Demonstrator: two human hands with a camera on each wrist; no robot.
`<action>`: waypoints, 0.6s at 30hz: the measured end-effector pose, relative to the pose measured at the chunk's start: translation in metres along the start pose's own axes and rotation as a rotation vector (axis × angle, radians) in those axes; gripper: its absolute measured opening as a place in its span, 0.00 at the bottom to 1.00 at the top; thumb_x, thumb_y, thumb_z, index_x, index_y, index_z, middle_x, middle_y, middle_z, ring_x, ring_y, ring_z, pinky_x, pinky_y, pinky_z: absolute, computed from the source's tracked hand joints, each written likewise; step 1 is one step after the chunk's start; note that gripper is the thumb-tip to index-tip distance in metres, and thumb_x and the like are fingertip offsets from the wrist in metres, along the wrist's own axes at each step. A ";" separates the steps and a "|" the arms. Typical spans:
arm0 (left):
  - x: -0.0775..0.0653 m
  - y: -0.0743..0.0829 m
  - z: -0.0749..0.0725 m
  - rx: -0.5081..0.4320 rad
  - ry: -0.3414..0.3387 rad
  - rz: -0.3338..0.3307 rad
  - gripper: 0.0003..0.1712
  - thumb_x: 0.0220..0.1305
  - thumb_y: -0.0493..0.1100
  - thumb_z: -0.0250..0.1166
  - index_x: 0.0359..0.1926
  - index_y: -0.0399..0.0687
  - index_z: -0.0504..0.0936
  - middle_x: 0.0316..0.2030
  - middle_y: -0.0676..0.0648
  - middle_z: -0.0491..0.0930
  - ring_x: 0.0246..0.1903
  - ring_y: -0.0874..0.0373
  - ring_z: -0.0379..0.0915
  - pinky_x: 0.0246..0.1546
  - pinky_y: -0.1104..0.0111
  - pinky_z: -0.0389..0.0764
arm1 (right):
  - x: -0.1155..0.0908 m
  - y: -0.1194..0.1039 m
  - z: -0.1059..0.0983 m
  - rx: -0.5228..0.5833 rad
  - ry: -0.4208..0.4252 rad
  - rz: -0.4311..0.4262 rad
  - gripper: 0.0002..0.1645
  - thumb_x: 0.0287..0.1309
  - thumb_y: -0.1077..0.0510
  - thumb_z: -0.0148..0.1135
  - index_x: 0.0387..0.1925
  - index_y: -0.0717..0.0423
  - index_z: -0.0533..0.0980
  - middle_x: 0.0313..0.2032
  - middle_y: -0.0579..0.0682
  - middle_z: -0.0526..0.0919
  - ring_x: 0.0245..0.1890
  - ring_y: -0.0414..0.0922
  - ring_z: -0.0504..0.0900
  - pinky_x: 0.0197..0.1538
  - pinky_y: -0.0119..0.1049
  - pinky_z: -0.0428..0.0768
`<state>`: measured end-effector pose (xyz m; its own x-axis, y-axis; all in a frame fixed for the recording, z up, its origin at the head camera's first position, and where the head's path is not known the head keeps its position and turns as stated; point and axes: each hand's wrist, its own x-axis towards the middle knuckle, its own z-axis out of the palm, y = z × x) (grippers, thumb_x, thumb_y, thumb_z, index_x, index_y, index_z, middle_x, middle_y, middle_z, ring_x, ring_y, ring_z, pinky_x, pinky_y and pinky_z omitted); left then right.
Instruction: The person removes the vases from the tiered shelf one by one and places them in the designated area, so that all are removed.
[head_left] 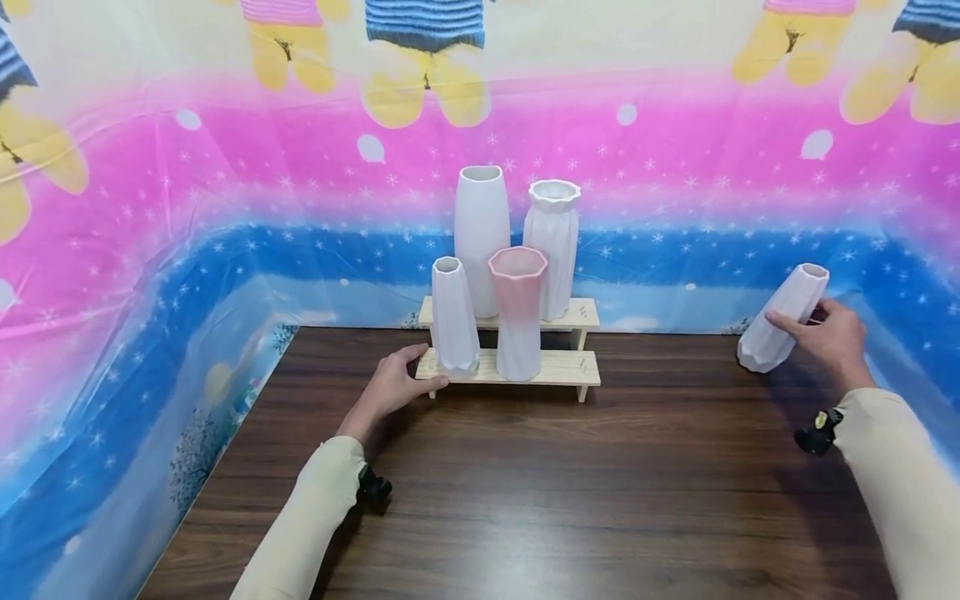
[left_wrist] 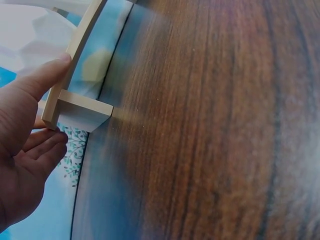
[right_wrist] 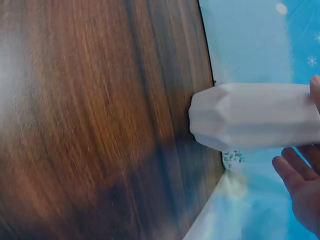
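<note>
At the right of the table, my right hand [head_left: 831, 337] grips a white faceted vase [head_left: 780, 321] around its upper part. The vase leans, its mouth tipped to the right, and its base shows close to the table's back corner in the right wrist view. My left hand [head_left: 390, 383] holds the left end of a two-step wooden stand [head_left: 558, 367], thumb along the lower step's front edge. On that step are a slim white vase [head_left: 454, 321] and a pink-and-white vase [head_left: 519, 321]. A tall white vase [head_left: 480, 221] and a white ruffled-rim vase [head_left: 553, 237] occupy the upper step.
A dark wood-grain table [head_left: 570, 500] carries the stand near its back edge. Printed cloth [head_left: 300, 167] in pink and blue hangs behind and at both sides. Each wrist wears a small black camera, such as the one on the right wrist [head_left: 819, 432].
</note>
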<state>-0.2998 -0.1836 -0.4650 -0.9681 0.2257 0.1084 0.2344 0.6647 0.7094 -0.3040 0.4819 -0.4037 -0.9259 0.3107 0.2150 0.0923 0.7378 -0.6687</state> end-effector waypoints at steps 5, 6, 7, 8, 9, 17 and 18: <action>0.001 0.000 -0.002 0.002 -0.005 0.007 0.52 0.59 0.58 0.76 0.74 0.35 0.66 0.71 0.35 0.69 0.70 0.40 0.66 0.64 0.45 0.72 | -0.009 -0.003 -0.009 0.070 -0.038 -0.009 0.56 0.60 0.35 0.69 0.74 0.70 0.62 0.64 0.73 0.71 0.47 0.45 0.79 0.30 0.18 0.74; 0.002 0.001 -0.002 0.002 -0.004 0.011 0.52 0.59 0.58 0.76 0.74 0.35 0.66 0.71 0.35 0.69 0.70 0.40 0.65 0.64 0.45 0.71 | -0.011 -0.003 -0.011 0.079 -0.035 -0.014 0.55 0.60 0.36 0.70 0.74 0.69 0.62 0.65 0.72 0.71 0.48 0.45 0.80 0.30 0.16 0.73; 0.002 0.001 -0.002 0.001 -0.001 0.013 0.52 0.59 0.58 0.76 0.74 0.35 0.67 0.71 0.35 0.69 0.70 0.40 0.65 0.64 0.45 0.71 | -0.012 -0.003 -0.013 0.077 -0.033 -0.013 0.55 0.60 0.36 0.69 0.74 0.68 0.62 0.66 0.72 0.70 0.49 0.46 0.81 0.30 0.16 0.73; 0.003 0.001 -0.003 -0.001 0.000 0.013 0.52 0.59 0.58 0.77 0.74 0.35 0.67 0.71 0.35 0.69 0.70 0.40 0.65 0.64 0.45 0.71 | -0.014 -0.004 -0.015 0.078 -0.032 -0.010 0.56 0.60 0.35 0.69 0.74 0.68 0.61 0.67 0.72 0.70 0.52 0.51 0.82 0.30 0.16 0.73; 0.003 0.002 -0.003 -0.002 0.002 0.014 0.52 0.59 0.58 0.77 0.74 0.35 0.67 0.71 0.35 0.69 0.70 0.40 0.65 0.65 0.45 0.71 | -0.015 -0.004 -0.016 0.069 -0.027 -0.006 0.56 0.60 0.34 0.69 0.75 0.67 0.61 0.68 0.72 0.69 0.57 0.57 0.81 0.29 0.15 0.72; 0.000 -0.001 -0.001 -0.004 0.002 0.021 0.51 0.59 0.59 0.76 0.74 0.35 0.67 0.69 0.35 0.71 0.68 0.40 0.68 0.63 0.46 0.73 | -0.023 -0.007 -0.017 -0.009 0.047 0.022 0.56 0.60 0.31 0.67 0.74 0.64 0.63 0.68 0.70 0.71 0.64 0.70 0.73 0.39 0.37 0.84; 0.000 -0.001 -0.001 -0.004 0.006 0.024 0.51 0.59 0.58 0.76 0.73 0.35 0.68 0.69 0.36 0.71 0.68 0.41 0.68 0.63 0.46 0.73 | -0.026 -0.009 -0.017 -0.016 0.063 0.025 0.55 0.60 0.31 0.67 0.74 0.64 0.64 0.68 0.69 0.71 0.64 0.70 0.73 0.43 0.45 0.84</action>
<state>-0.3006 -0.1848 -0.4651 -0.9627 0.2374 0.1295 0.2572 0.6561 0.7095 -0.2751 0.4771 -0.3910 -0.8983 0.3661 0.2431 0.1214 0.7384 -0.6633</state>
